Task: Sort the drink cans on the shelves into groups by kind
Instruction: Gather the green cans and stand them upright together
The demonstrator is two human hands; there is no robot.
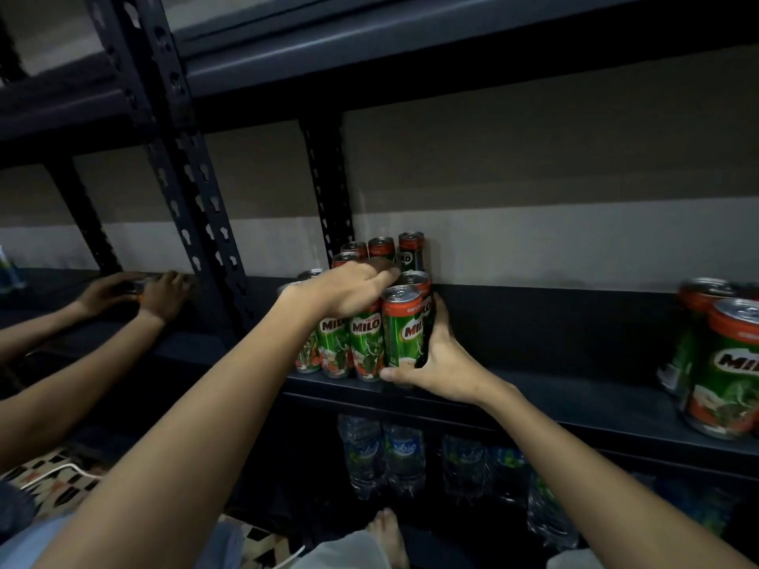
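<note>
Several green Milo cans (366, 342) stand packed together on the dark shelf (575, 388), near its front edge by the black upright. My left hand (353, 291) lies over the tops of the front cans, fingers curled down around them. My right hand (437, 363) wraps the rightmost front can (404, 326), thumb across its base and fingers behind it. More Milo cans (384, 248) stand behind, toward the wall. A second cluster of Milo cans (723, 363) sits at the far right of the same shelf.
Another person's two hands (135, 293) rest on a can in the shelf bay to the left, past the perforated black post (197, 190). Water bottles (386, 457) stand on the level below. Bare feet and patterned floor show at the bottom.
</note>
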